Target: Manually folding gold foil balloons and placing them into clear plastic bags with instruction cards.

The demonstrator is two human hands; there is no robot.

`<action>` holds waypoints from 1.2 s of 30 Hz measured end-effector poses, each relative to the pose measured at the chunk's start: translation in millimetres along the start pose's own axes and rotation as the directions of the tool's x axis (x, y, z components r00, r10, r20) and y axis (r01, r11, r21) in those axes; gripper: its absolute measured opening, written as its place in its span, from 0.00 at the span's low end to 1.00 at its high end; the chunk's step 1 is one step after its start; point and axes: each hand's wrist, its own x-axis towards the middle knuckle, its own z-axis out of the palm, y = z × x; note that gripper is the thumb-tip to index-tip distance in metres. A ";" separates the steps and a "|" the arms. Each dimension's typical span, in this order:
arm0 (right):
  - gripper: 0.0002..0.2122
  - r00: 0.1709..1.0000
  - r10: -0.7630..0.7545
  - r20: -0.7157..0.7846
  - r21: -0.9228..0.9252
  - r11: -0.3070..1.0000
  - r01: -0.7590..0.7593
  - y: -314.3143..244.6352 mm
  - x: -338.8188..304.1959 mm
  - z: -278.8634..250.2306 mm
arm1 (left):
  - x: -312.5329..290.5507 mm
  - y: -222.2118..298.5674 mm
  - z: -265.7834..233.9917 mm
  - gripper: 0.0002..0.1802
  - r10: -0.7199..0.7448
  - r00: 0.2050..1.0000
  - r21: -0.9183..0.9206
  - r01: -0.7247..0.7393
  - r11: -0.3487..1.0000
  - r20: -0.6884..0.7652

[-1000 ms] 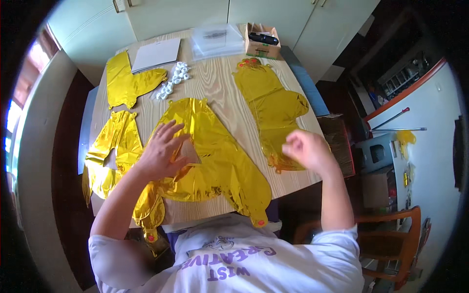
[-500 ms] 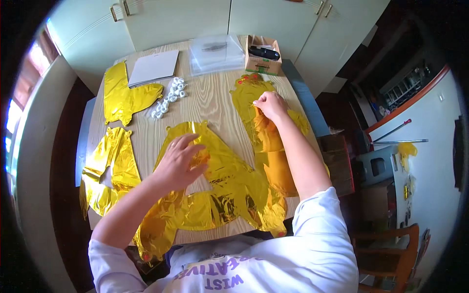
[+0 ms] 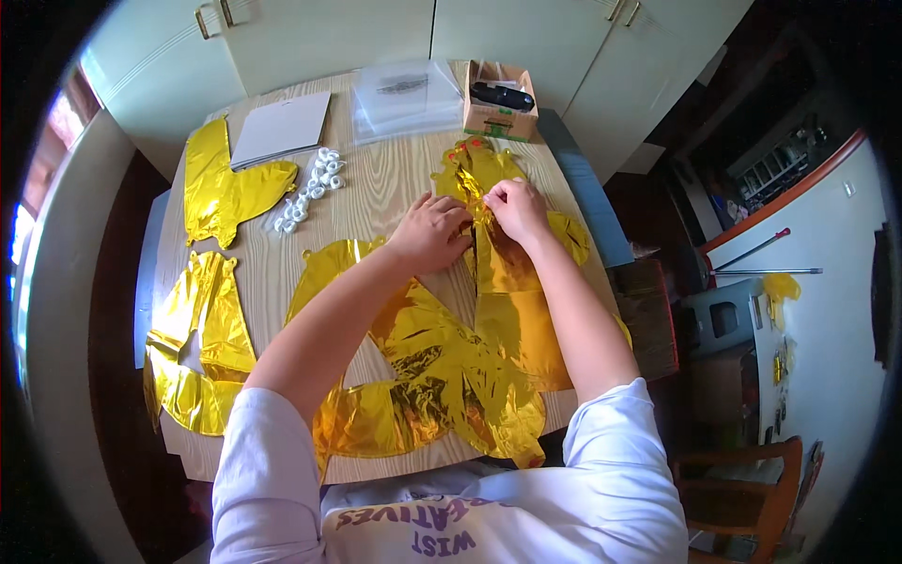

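Several flat, gold foil balloons lie about the table. My right hand (image 3: 517, 211) pinches the upper part of the right-hand foil balloon (image 3: 512, 324), which has small red spots at its far end. My left hand (image 3: 432, 233) is just to the left of it, fingers bent against the same balloon's raised, creased edge; its fingertips are partly hidden. Beneath my left forearm, a large foil balloon (image 3: 427, 338) spreads across the near middle and overlaps the right-hand one.
At the left lie two more foil balloons (image 3: 211, 193), one nearer me. Several small white ribbon rolls (image 3: 324, 174) sit beside a stack of white sheets (image 3: 282, 127). Clear plastic bags (image 3: 404, 103) and a small box (image 3: 498, 117) holding a black object stand at the back, before white cabinets (image 3: 329, 38).
My left hand has moved right and away from me, from above the middle balloon to beside my right hand. My right hand keeps its pinch; the foil under it has shifted.
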 end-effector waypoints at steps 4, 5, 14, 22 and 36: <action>0.06 0.989 -0.099 -0.114 0.089 0.990 0.109 0.7 -7.0 2.7 | 20.1 2.8 -3.0 0.16 -0.304 0.949 -0.209 0.282 0.936 -0.085; 0.06 0.987 -0.099 -0.126 0.111 0.987 0.114 -0.7 -8.4 3.4 | 25.6 7.8 -6.3 0.16 -0.427 0.898 -0.263 0.390 0.883 -0.105; 0.09 0.979 -0.027 -0.202 0.487 0.865 0.124 11.9 -22.0 -39.1 | 29.3 -22.4 22.4 0.17 -0.104 0.991 0.148 0.116 0.982 -0.084; 0.14 0.883 -0.043 -0.468 0.385 0.889 0.247 1.7 -190.8 -172.1 | 30.6 -25.6 21.7 0.14 -0.113 0.977 0.053 0.124 0.991 -0.181; 0.24 0.020 0.598 -0.801 0.594 0.790 0.151 14.6 -313.5 -358.0 | -25.7 110.4 24.4 0.43 0.141 0.973 0.016 -0.147 0.989 0.185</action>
